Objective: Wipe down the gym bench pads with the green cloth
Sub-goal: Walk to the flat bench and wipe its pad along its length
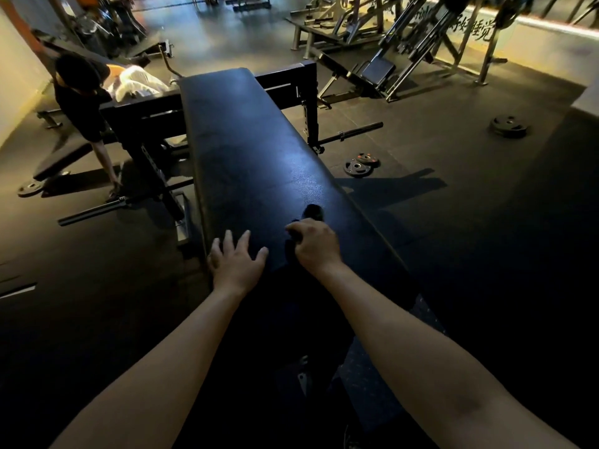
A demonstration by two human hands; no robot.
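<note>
Head view, dim gym floor, read from left to right. At far left, another person (81,102) bent over a neighbouring bench, with a barbell (97,212) lying on the floor below. The left hand (236,264) lay flat on the near left part of the bench pad (252,140), fingers straight and spread, holding nothing, apparently as a brace. The pad, long and dark, ran away from the camera, its middle catching a bluish sheen while its near end sat in shadow. Just right of the left hand, the right hand (314,244) was curled tight around the green cloth (311,212), a bunched wad that showed beyond the knuckles and touched the pad; in this light it read as almost black, so its colour could not be confirmed. On the floor right of the bench lay 2 overlapping weight plates (359,163), well apart from both hands. Judged step: wiping the near portion of the pad, most of its length probably not yet covered. Done well, the cloth would be opened flatter under the palm, pressed evenly, and drawn in overlapping strokes from edge to edge towards the far end, the left hand kept off the strip being wiped
</note>
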